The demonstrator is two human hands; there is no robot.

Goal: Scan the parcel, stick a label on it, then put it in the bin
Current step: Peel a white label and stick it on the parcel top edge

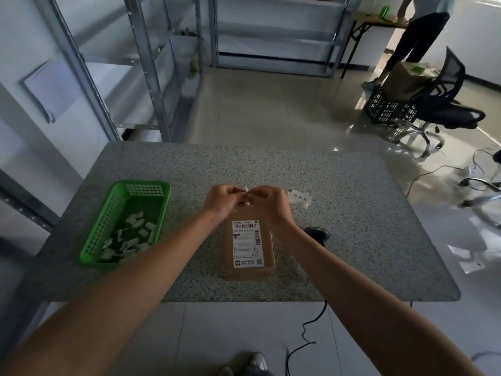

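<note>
A brown cardboard parcel [249,270] lies flat in the middle of the speckled table [352,213], with a white shipping label with barcodes on top. Just above its far end, my left hand [222,200] and my right hand [267,203] meet, fingers pinched together on a small white label [246,189]. Right of the hands, a small stack of white labels [299,198] lies on the table. A black barcode scanner [317,233] rests right of the parcel, partly hidden behind my right forearm.
A green plastic basket [123,223] holding several white paper scraps stands at the table's left. The scanner's black cable [311,329] drops to the floor. Metal shelving stands behind; a black crate [390,108], an office chair and a standing person are far right.
</note>
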